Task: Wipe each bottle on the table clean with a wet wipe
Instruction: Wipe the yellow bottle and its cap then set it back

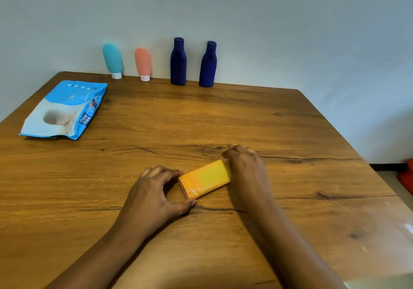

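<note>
Wooden table: yellow bottle is laid flat, long axis lower-L to upper-R. Near end is pinched by left hand; far end is clasped by right hand, fingers curled.

yellow bottle far end: hidden under right grip | red thing: cut by right edge

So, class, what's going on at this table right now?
A person holds a yellow bottle lying flat on the table: the left hand pinches one end, the right hand grips the other. No wipe shows in either hand. The wipe pack lies at the left; a teal tube, a pink tube and two dark blue bottles stand along the wall.
</note>
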`<state>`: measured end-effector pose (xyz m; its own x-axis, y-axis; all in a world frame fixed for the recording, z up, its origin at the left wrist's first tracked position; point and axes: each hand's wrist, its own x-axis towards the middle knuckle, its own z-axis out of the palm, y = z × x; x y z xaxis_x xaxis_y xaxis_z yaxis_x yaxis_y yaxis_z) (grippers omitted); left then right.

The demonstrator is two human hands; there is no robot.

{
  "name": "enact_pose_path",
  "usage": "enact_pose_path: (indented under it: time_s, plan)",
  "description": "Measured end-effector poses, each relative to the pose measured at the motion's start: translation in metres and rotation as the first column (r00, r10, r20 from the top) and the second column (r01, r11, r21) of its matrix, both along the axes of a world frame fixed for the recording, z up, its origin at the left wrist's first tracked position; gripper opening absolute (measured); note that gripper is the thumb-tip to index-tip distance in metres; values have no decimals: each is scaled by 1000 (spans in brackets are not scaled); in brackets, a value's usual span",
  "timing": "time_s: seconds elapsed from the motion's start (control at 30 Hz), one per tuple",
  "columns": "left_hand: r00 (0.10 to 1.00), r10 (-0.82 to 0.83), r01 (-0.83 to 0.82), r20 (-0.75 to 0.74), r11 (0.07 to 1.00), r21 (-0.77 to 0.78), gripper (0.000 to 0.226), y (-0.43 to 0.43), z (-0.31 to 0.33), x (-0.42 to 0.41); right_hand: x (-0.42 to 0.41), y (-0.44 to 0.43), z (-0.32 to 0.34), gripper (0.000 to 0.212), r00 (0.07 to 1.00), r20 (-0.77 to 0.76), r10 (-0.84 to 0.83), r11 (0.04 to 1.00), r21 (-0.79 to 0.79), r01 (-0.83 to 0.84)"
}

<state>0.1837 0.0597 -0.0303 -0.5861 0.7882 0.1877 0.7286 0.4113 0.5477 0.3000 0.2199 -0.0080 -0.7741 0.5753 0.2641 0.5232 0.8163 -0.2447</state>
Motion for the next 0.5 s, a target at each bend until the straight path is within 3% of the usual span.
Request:
enact_pose_path:
  time_s: [0.13,0.27,0.37,0.43,0.5]
  plan:
    - [1000,-7,6,23,1000,13,76,-1,-1,0,-4,-64,-6,36,974,-82,211,974,-73,-217]
    - [999,-27,27,17,999,24,79,-2,-1,-1,3,-66,0,34,951,-118,287,941,-149,-303]
    - [1000,-13,13,15,1000,9,74,-1,1,1,9,-31,-6,33,976,-42,213,975,-52,-215]
    - [1000,-13,13,9,1000,-2,73,0,2,2,10,-12,-1,30,996,-36,82,995,-62,-84]
    - [1000,-11,11,8,1000,-12,74,0,1,1,7,-20,4,26,995,-68,73,993,-92,-79]
